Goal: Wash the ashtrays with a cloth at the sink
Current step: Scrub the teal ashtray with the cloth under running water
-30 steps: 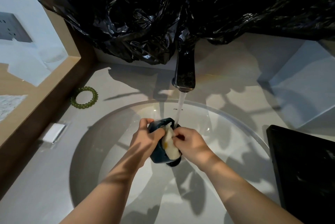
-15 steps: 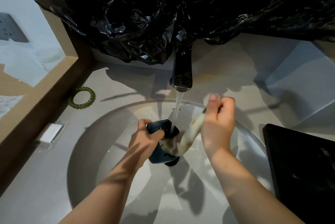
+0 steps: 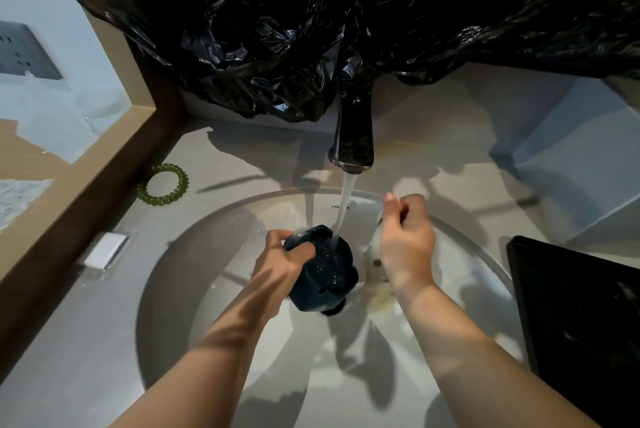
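A dark blue ashtray [image 3: 325, 272] is tilted over the white sink [image 3: 166, 289], and my left hand [image 3: 280, 261] grips it with the thumb on its rim. Water from the dark faucet [image 3: 353, 137] runs into its hollow. My right hand [image 3: 408, 237] is apart from the ashtray, to its right above the basin, with curled fingers. A pale wet cloth [image 3: 375, 240] hangs blurred from that fist; most of it is hard to make out against the basin.
A green bead bracelet [image 3: 162, 185] lies on the counter at back left, with a small white packet [image 3: 104, 251] nearer. A black tray [image 3: 581, 323] sits at the right edge. Crumpled black plastic [image 3: 311, 29] hangs over the faucet. A wooden frame [image 3: 86, 185] borders the left.
My right hand pulled the cloth out of the ashtray and moved up and to the right. The left hand keeps the ashtray under the stream, and water now falls straight into it.
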Motion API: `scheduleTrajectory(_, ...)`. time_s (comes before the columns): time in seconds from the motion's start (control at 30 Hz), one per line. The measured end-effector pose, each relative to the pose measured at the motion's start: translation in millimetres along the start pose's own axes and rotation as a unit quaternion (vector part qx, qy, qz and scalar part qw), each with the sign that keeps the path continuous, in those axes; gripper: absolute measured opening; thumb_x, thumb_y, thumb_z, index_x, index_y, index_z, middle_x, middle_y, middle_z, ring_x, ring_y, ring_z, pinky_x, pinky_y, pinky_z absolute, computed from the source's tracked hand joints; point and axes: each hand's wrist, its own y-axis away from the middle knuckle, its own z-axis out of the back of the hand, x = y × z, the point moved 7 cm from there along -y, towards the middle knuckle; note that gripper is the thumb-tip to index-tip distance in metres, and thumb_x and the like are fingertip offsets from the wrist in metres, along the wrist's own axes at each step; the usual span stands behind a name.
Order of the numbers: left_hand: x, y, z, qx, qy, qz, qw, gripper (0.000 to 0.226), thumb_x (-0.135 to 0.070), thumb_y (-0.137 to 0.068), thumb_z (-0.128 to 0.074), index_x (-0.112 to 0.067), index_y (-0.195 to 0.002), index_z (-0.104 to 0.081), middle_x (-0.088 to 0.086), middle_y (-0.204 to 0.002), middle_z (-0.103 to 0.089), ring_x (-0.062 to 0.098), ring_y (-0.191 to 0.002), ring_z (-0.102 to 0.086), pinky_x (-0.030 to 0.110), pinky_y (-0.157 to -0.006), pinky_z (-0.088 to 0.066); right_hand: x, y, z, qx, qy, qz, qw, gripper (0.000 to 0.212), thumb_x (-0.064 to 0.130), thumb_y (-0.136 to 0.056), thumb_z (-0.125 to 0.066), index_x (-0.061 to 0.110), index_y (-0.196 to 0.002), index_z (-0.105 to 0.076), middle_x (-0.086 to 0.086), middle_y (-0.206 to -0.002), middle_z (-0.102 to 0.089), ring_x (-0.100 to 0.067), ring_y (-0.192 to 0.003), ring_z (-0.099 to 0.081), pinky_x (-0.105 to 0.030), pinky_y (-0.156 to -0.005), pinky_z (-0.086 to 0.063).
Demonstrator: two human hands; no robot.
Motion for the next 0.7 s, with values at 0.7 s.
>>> scheduleTrajectory(0.7, -6.2, 2.4, -8.0, 0.064, 0.013, -0.017, 0.998, 0.032, -0.016, -0.072, -0.065, -0.026, -0.097, -0.047, 0.006, -0.088, -0.059, 0.020, -0.073, -0.057, 0.026, -0.054, -0.043, -52.0, 12.0, -50.0, 0.275, 0.119, -0.134, 0.945, 0.029, 0.023, -0.083, -0.067, 0.014, -0.104, -0.048, -0.005, -0.100, -0.054, -0.023, -0.098, -0.054, -0.028, -0.085, -0.045)
